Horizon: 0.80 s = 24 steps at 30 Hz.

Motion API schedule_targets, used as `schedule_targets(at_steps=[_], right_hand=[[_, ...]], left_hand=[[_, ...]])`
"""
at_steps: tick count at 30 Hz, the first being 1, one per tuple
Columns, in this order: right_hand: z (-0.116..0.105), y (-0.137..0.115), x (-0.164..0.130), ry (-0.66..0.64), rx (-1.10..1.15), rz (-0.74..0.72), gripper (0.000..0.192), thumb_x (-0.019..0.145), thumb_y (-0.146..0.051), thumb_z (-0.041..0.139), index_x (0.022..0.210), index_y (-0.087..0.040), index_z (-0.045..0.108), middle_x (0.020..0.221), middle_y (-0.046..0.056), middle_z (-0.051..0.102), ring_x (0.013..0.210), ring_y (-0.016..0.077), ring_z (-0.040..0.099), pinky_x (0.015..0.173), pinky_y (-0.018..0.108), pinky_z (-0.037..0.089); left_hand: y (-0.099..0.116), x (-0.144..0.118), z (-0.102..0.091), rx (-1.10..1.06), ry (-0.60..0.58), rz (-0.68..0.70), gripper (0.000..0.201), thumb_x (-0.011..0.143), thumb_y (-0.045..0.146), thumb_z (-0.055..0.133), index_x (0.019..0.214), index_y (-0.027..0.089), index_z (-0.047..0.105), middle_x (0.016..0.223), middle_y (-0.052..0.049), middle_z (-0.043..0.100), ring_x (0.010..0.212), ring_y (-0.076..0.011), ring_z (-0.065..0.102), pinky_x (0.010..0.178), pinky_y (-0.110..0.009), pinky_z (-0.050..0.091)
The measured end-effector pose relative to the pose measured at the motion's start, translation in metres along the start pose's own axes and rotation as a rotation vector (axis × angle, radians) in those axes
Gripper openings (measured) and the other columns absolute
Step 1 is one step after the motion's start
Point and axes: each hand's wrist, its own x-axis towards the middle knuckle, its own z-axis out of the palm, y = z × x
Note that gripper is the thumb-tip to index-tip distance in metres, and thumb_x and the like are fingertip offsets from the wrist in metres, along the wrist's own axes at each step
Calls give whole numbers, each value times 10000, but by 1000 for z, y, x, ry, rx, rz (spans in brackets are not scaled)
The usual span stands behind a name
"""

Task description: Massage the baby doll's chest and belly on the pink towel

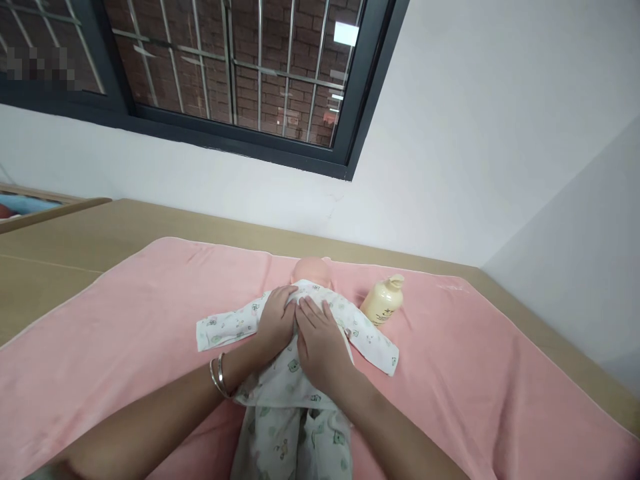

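A baby doll [313, 271] lies stretched out on a pink cloth [150, 300], its bald head toward the wall. It wears a white printed long-sleeved top [285, 383] and matching trousers [280, 440]. The sleeves spread out to both sides. My left hand [277, 321] rests on the upper part of the top, fingers laid flat near the neckline. Beside it, my right hand [320, 340] lies flat on the middle of the torso, fingers stretched toward the head. Neither hand grips anything that I can see. Two silver bangles [220, 375] circle my left wrist.
A cream-coloured bottle [383, 303] stands tilted-looking on the cloth, right of the doll's shoulder. Under the cloth is a wooden tabletop [135, 220] that meets a white wall [425, 167]. A dark-framed window [350, 153] with metal bars is above. A wooden-edged compartment [60, 210] sits at far left.
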Motion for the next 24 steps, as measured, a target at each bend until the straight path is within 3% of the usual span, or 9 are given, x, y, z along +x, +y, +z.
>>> schedule_targets(at_steps=[2, 6, 10, 12, 15, 18, 21, 24], right_hand=[[-2, 6, 4, -18, 66, -33, 506, 984, -138, 373, 1459, -151, 548, 1530, 110, 517, 1508, 240, 358, 1281, 553, 174], [-11, 28, 16, -54, 109, 171, 525, 1046, -379, 414, 1524, -168, 473, 1616, 109, 386, 1547, 282, 263, 1266, 586, 170], [-12, 18, 14, -88, 63, 327, 581, 1063, -392, 350, 1571, -113, 386, 1645, 147, 314, 1555, 332, 217, 1251, 595, 208], [-9, 4, 8, -82, 6, 285, 546, 1044, -301, 365, 1553, -112, 422, 1645, 140, 319, 1559, 349, 194, 1250, 599, 209], [-6, -6, 4, -66, -2, 131, 519, 1023, -200, 331, 1514, -150, 489, 1610, 88, 406, 1559, 294, 218, 1273, 571, 163], [-8, 10, 12, -87, 71, 150, 503, 1043, -254, 317, 1504, -184, 507, 1607, 69, 413, 1546, 266, 266, 1275, 544, 166], [-12, 34, 21, -85, 109, 304, 586, 1053, -432, 358, 1560, -143, 417, 1656, 119, 303, 1560, 301, 213, 1270, 540, 167], [-13, 42, 23, -89, 98, 417, 689, 1050, -502, 335, 1590, -73, 331, 1669, 186, 231, 1571, 328, 148, 1265, 537, 177]], left_hand=[[0, 0, 0, 0, -6, 4, 347, 912, 214, 391, 1155, 179, 636, 1229, -113, 689, 1187, -246, 626, 1099, -452, 485], [1, 1, 0, -2, -13, 32, 335, 900, 209, 408, 1138, 181, 642, 1209, -114, 701, 1176, -252, 633, 1107, -465, 477], [1, 1, 1, 4, -16, 50, 333, 894, 201, 408, 1126, 197, 647, 1207, -102, 707, 1191, -254, 626, 1123, -480, 463], [1, 2, 0, 25, -19, 41, 336, 897, 205, 404, 1126, 186, 649, 1198, -110, 708, 1173, -259, 632, 1099, -482, 481], [1, 4, -2, 82, -37, 49, 354, 901, 190, 392, 1150, 179, 643, 1171, -111, 714, 1133, -261, 645, 1065, -485, 501], [3, 4, -2, 161, -50, 109, 369, 925, 180, 369, 1183, 163, 632, 1180, -123, 710, 1137, -265, 643, 1058, -477, 507], [8, -3, 1, 317, -57, 217, 380, 959, 193, 347, 1200, 127, 633, 1209, -172, 695, 1190, -306, 619, 1080, -520, 480], [11, -10, 4, 455, -62, 297, 400, 991, 253, 363, 1264, 96, 610, 1300, -219, 649, 1290, -352, 562, 1122, -565, 427]])
